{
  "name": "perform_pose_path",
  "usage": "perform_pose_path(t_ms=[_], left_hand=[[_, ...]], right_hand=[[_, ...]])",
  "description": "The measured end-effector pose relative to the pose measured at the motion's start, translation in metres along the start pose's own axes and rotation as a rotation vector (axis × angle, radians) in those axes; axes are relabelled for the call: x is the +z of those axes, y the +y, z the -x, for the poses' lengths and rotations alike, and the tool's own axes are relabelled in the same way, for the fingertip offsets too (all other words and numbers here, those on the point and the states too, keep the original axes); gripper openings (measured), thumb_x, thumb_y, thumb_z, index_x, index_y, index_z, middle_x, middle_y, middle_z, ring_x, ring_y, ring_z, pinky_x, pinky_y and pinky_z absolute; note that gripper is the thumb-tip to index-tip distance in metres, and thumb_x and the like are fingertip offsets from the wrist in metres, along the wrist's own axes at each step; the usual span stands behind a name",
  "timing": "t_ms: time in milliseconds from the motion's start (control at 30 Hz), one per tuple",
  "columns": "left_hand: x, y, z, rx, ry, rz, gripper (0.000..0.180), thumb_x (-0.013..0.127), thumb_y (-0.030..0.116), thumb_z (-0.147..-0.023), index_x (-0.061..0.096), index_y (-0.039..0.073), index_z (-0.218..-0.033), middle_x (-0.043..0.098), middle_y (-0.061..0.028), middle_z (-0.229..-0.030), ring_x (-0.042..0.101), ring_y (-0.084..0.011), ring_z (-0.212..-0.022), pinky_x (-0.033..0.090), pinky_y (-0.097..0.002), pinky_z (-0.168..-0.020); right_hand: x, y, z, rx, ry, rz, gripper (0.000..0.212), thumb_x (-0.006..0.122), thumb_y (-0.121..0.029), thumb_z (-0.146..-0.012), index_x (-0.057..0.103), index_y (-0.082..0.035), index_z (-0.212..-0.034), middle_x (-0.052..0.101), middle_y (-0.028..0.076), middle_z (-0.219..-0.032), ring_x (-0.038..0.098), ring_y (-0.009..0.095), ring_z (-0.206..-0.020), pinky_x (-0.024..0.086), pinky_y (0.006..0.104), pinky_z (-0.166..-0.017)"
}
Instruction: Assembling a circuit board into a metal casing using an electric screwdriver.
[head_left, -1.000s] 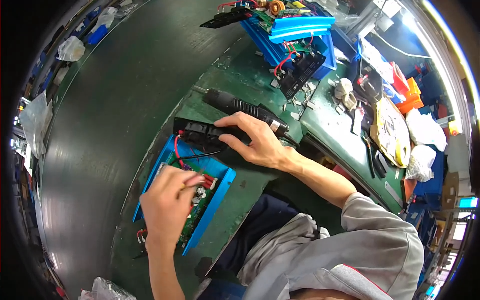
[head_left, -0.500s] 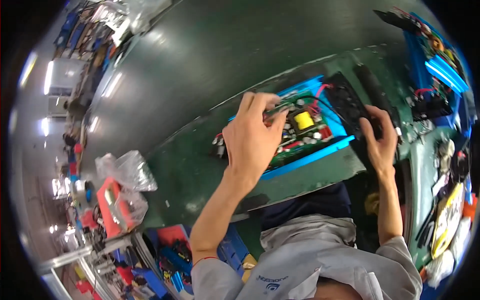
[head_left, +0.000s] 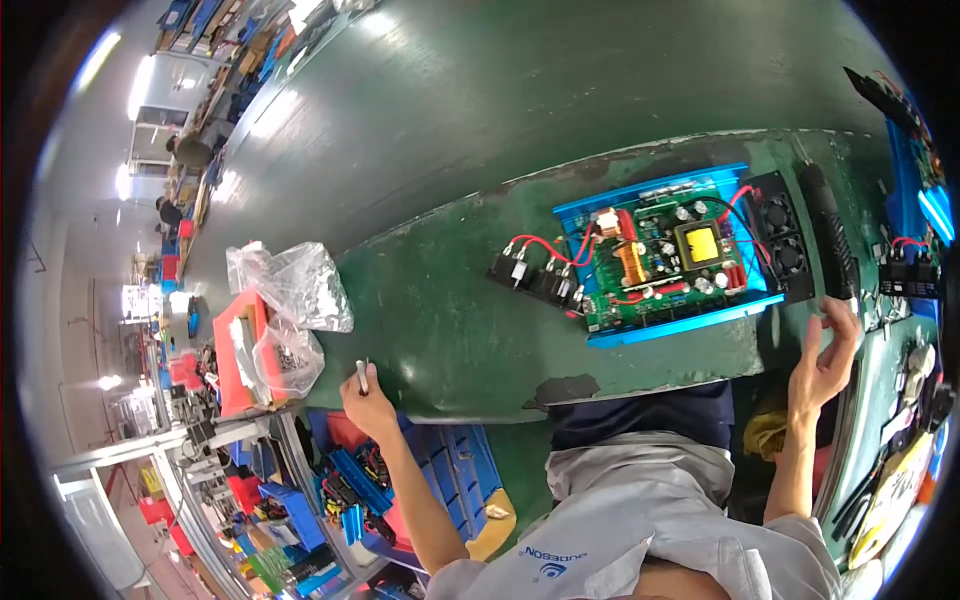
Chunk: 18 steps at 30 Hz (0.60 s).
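A green circuit board (head_left: 655, 290) with a yellow-wrapped transformer (head_left: 702, 245) sits inside a blue metal housing (head_left: 690, 328) on the bench. Red wires run from its left end to a black socket panel (head_left: 535, 279). At its right end stands a black panel with two fans (head_left: 788, 240). My left hand (head_left: 370, 405), well left of the housing, is closed on a small silvery metal piece (head_left: 362, 375) whose kind I cannot make out. My right hand (head_left: 825, 362) is below a black rod-shaped tool (head_left: 828, 235), fingers bent and apart, nothing visibly held.
Clear plastic bags (head_left: 310, 290) lie on and beside a red bin (head_left: 232, 355) at the left. Another blue housing with parts (head_left: 905, 200) stands at the far right. Below the bench's left edge is a blue crate (head_left: 465, 470). Small metal bits lie near the right hand.
My left hand has moved from over the circuit board to the left, near the bench's front edge. The right hand has left the fan panel and lowered. The view has shifted, showing the whole housing.
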<state>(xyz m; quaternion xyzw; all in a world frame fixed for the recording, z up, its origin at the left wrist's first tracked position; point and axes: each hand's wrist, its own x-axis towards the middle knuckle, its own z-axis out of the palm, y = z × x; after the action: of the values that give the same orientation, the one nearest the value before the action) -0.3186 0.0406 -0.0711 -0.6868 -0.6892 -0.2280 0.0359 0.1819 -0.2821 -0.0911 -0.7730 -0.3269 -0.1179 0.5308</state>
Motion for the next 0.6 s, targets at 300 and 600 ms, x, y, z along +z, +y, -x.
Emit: perform_pose_path(t_ms=[300, 600], left_hand=[[-0.028, 0.116, 0.019, 0.03, -0.241, 0.487, 0.019, 0.063, 0.018, -0.099, 0.069, 0.001, -0.103, 0.07, -0.0108, -0.097, 0.068, -0.0194, -0.081, 0.052, -0.0324, -0.073], [-0.044, 0.262, 0.109, 0.359, -1.206, 1.241, 0.006, 0.06, 0.002, -0.1, 0.064, -0.003, -0.101, 0.064, -0.0084, -0.096, 0.064, -0.013, -0.077, 0.051, -0.0256, -0.069]], right_hand=[[0.015, -0.056, 0.012, -0.073, -0.158, -0.312, 0.018, 0.058, 0.008, -0.092, 0.058, 0.003, -0.109, 0.061, 0.012, -0.102, 0.055, 0.018, -0.09, 0.045, 0.0295, -0.082], [0.054, -0.121, 0.014, 0.005, -0.72, -0.543, 0.031, 0.081, -0.005, -0.08, 0.072, 0.0, -0.11, 0.067, 0.01, -0.094, 0.064, 0.022, -0.082, 0.052, 0.0332, -0.074]])
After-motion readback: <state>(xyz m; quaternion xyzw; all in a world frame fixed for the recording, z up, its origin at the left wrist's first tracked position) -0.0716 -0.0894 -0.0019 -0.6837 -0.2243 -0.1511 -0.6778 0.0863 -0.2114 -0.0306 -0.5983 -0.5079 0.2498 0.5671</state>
